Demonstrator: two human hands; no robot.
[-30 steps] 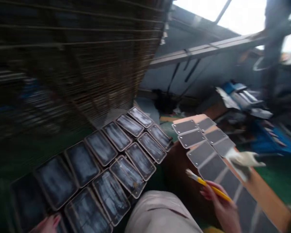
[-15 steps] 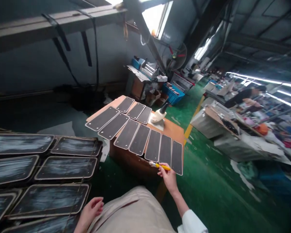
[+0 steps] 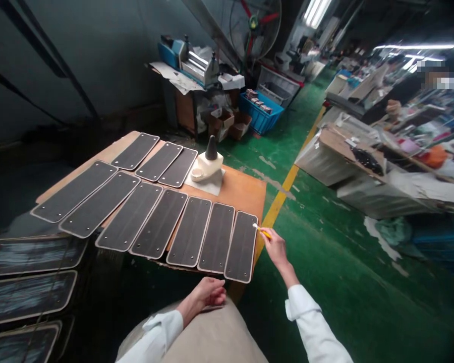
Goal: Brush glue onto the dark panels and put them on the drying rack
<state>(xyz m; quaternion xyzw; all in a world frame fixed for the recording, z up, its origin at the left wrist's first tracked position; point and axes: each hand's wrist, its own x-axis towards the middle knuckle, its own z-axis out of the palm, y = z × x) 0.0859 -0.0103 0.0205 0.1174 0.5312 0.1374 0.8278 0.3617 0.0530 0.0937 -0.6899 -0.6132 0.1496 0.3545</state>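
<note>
My right hand (image 3: pixel 275 248) is closed on a yellow-handled brush (image 3: pixel 263 231), whose bristles touch the right edge of the nearest dark rubber pad (image 3: pixel 241 246). Several such pads lie in two rows on a brown wooden table (image 3: pixel 242 191). My left hand (image 3: pixel 208 292) rests on my knee below the table's front edge, fingers curled loosely with nothing in them. A white glue bottle with a black cone tip (image 3: pixel 208 164) stands on a white sheet at the table's far side.
Glue-streaked pads on racks (image 3: pixel 26 282) lie at my left. The green floor with a yellow line (image 3: pixel 283 191) runs to the right. A cluttered bench, blue crate (image 3: pixel 259 113) and fan stand beyond. Another person (image 3: pixel 408 91) works at benches far right.
The view has swung right and down from the racks to the table. My right hand carried the brush to the rightmost pad's edge. My left hand came up onto my knee.
</note>
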